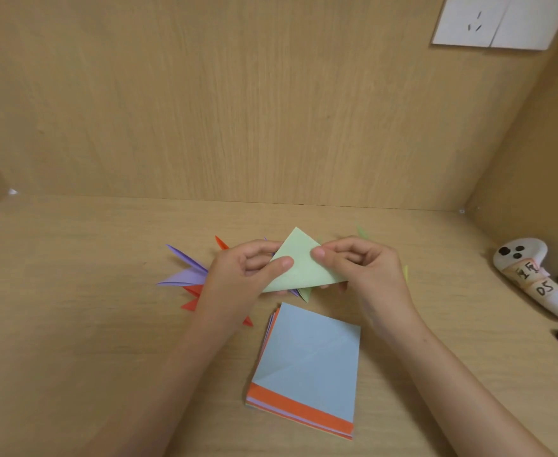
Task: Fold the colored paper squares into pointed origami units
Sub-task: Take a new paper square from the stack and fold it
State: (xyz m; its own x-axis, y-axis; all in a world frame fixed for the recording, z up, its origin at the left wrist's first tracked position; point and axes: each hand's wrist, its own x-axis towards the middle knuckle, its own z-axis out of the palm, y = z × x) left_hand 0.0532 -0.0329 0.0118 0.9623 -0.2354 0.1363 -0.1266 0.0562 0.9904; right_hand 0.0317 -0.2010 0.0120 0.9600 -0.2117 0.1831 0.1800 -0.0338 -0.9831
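While both hands pinch it above the wooden counter [73, 291], the green paper triangle [299, 263] is held up between them, the left hand [248, 275] gripping its lower left edge with the thumb on top and the right hand [360, 265] gripping its right side. Behind and under the hands lie finished purple units [185, 268] and orange units [193, 296]. Nearer the person a stack of paper squares [307, 367], light blue on top, rests on the counter, and a white controller [534, 278] lies far right.
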